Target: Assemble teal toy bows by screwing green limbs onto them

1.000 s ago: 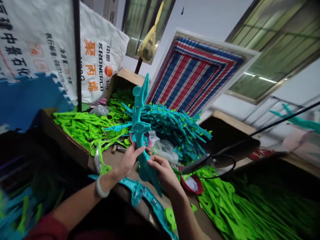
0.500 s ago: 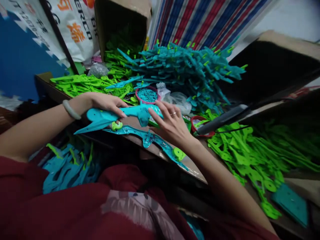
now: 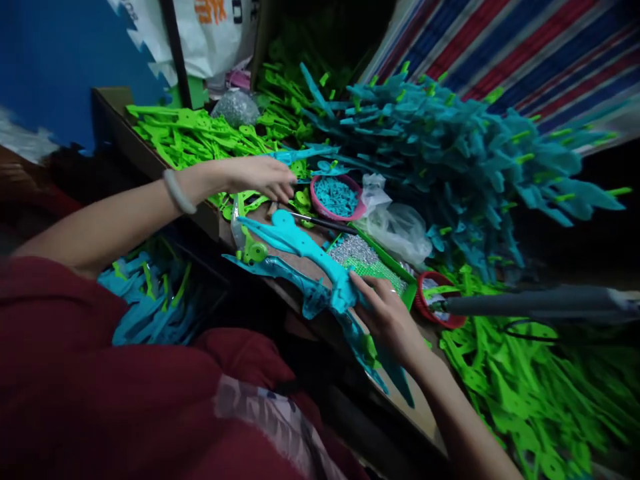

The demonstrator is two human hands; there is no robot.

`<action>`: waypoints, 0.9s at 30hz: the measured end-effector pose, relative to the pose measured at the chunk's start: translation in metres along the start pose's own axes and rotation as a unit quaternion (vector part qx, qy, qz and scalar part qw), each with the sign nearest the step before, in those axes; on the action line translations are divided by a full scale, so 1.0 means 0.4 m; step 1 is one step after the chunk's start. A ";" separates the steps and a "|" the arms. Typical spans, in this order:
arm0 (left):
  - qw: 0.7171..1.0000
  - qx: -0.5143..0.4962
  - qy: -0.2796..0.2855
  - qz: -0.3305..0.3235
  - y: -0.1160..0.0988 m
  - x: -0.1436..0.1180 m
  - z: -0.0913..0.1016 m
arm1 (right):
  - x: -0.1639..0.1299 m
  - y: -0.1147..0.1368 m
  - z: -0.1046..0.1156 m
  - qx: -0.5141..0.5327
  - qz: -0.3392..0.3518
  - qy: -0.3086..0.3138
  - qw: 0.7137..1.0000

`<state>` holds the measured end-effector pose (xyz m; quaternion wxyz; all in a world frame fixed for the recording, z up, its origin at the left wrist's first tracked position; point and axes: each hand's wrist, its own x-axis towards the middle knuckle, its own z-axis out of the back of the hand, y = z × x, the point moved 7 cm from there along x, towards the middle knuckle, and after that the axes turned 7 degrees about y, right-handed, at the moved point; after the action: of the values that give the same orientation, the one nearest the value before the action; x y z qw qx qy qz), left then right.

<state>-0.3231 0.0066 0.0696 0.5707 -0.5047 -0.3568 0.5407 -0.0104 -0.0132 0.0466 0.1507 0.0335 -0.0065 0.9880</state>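
- At your far left, a heap of teal pieces with green tips (image 3: pixel 145 307) lies below table level; loose green parts (image 3: pixel 193 133) fill the carton beyond your forearm, and these look unused so far.
- Your left hand (image 3: pixel 270 179) hangs over the table, fingers loosely bent and gripping nothing that shows; it is nearest the dark rod (image 3: pixel 325 223) and the green parts just beneath.
- In the middle, the solid teal piece (image 3: pixel 307 243) lies slantwise across the translucent teal piece (image 3: pixel 280 268), near the table's front edge; a green disc (image 3: pixel 255 251) sits towards the left end of the lower piece and a second green part (image 3: pixel 369 349) towards its right end; by my reading both green parts are in place, while the two teal pieces are not yet lined up.
- Behind them stand the pink bowl (image 3: pixel 358 211) of small teal bits and the green tray (image 3: pixel 411 293) of silvery bits; whether any of these are already fitted, I cannot tell.
- Your right hand (image 3: pixel 387 317) touches the solid teal piece near its middle; your thumb is hidden, so I cannot tell whether the grip is closed.
- Farther right, the big teal pile (image 3: pixel 450 147) with green tips looks like pieces already dealt with; more green parts (image 3: pixel 505 380) remain loose.
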 end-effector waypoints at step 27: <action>0.911 -0.051 -0.210 0.352 0.662 -0.566 -0.286 | -0.156 -0.166 -0.028 0.240 -0.286 0.017 0.928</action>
<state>-0.3185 -0.2612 -0.1808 0.2290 -0.5009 -0.2944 0.7810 0.0682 0.0319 0.0313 0.4139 0.0528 0.2435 0.8756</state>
